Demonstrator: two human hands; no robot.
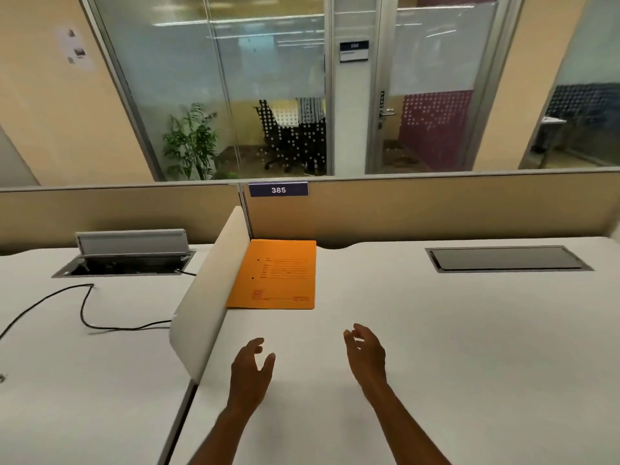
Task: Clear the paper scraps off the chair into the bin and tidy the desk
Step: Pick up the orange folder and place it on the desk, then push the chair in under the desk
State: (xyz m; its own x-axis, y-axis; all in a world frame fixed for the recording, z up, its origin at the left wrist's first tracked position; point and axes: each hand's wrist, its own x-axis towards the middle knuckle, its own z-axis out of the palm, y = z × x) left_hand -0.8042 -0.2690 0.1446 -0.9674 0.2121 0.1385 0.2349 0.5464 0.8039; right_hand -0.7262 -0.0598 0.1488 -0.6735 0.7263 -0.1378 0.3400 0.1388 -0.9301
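Note:
An orange paper folder [276,275] lies flat on the white desk [436,330], in the back left corner against the low white divider [208,297]. My left hand [250,370] hovers over the desk a little in front of the folder, fingers apart, holding nothing. My right hand [365,354] is beside it to the right, also with fingers apart and holding nothing. Neither hand touches the folder. No chair, paper scraps or bin are in view.
A shut cable hatch [506,259] is set into the desk at the back right. On the neighbouring desk to the left, an open cable box [129,253] and a black cable [84,307]. A beige partition [436,209] with the label 385 [278,189] closes the back.

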